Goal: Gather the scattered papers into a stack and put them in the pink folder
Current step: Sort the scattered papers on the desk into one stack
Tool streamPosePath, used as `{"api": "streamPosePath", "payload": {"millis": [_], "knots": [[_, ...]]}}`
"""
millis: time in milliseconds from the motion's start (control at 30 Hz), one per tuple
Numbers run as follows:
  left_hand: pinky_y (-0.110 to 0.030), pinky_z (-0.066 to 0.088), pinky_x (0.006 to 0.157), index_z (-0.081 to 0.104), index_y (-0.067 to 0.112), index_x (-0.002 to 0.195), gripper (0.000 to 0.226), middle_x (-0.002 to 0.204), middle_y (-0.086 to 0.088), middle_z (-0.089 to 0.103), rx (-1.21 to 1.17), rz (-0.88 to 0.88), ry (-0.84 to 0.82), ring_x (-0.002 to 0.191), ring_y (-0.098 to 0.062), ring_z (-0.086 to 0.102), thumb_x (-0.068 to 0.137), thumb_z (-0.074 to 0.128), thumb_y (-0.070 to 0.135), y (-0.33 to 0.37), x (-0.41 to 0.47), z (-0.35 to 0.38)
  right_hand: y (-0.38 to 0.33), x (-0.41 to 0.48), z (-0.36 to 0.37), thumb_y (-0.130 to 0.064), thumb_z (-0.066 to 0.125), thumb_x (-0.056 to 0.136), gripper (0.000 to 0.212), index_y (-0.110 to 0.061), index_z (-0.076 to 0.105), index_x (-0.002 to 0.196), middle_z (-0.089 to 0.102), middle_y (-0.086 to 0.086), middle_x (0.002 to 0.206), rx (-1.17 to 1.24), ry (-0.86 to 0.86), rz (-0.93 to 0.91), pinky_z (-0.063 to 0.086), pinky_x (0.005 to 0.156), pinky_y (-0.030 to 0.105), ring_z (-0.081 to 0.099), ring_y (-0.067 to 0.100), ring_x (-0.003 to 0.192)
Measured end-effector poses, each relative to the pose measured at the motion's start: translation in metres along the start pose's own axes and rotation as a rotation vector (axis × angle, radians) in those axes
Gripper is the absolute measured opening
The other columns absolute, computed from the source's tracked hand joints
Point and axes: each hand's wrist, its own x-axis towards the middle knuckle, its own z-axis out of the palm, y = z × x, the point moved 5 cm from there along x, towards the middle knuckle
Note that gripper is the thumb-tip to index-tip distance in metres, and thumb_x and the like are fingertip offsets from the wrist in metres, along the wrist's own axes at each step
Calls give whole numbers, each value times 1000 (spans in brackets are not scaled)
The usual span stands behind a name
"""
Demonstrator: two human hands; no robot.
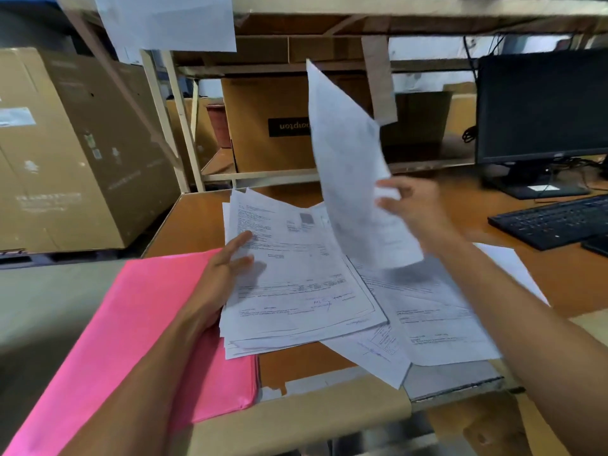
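Note:
A pink folder (138, 324) lies closed on the left part of the desk, partly under my left forearm. My left hand (220, 281) holds a stack of printed papers (296, 274) by its left edge, thumb on top, just right of the folder. My right hand (411, 205) pinches a single sheet (348, 166) and holds it upright in the air above the stack. More loose papers (437, 317) lie spread on the desk under and right of the stack. Another sheet (513, 268) lies further right.
A wooden desk (194, 222) carries a black keyboard (552, 222) and a monitor (543, 106) at the right. Cardboard boxes (65, 149) stand to the left, with another box (269, 126) behind on a metal shelf. A paper (171, 21) hangs from the shelf above.

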Motion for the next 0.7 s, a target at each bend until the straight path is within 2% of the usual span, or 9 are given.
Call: {"api": "streamPosePath", "payload": {"millis": [100,167,233,300,367,400,500,600,700], "knots": [[-38,39,118,64,28,141,37,143,11,62,-17,10,6,134,-13,56,107,52,39,3,-2,1,22,-30,45,0,79,83,37,-12,74,118,68,0,119,-122,-112,15,48,80,14,60,13,108],[-42,44,115,70,33,128,38,133,14,70,-82,-13,24,128,-14,63,103,51,54,3,-4,2,29,-45,70,-5,79,85,35,-15,75,118,68,-4,121,-195,-168,13,46,87,17,60,11,110],[-46,44,114,68,37,130,47,138,8,68,-115,-11,12,130,-18,63,100,46,66,1,-4,-1,30,-53,89,-9,78,85,34,-17,75,118,70,-4,123,-292,-198,-14,44,89,17,62,11,111],[-50,44,113,59,34,145,56,145,5,63,-113,-6,-39,132,-20,61,99,51,65,-1,-3,0,29,-55,100,-12,76,87,34,-20,74,120,70,-2,125,-333,-221,-8,48,79,12,65,16,110],[-49,43,114,39,40,157,59,153,12,52,-32,30,-39,136,-17,55,102,56,52,0,-1,-1,30,-55,104,-14,75,89,34,-23,73,121,67,0,127,-338,-233,28,48,61,6,69,19,100],[-46,45,112,34,41,159,60,154,14,49,-27,43,-24,137,-16,54,104,55,46,0,-1,-2,30,-56,105,-15,75,89,34,-24,72,122,65,2,129,-353,-232,39,47,57,6,68,18,94],[-44,47,109,49,31,154,50,147,4,61,-125,34,-78,133,-20,60,108,41,49,0,-1,6,34,-58,105,-17,75,90,34,-24,71,124,63,3,132,-398,-253,51,45,55,7,63,14,88],[-50,45,112,61,24,144,63,140,-4,68,-213,-16,-131,128,-25,65,105,33,64,0,-5,11,37,-62,107,-17,74,91,35,-21,70,126,63,3,134,-434,-274,50,44,56,8,64,18,97],[-51,48,108,62,26,142,68,137,-3,70,-208,-46,-133,125,-26,67,100,32,70,0,-5,9,37,-61,106,-16,74,91,36,-17,70,127,63,3,135,-425,-265,55,45,59,9,56,12,92]]}}
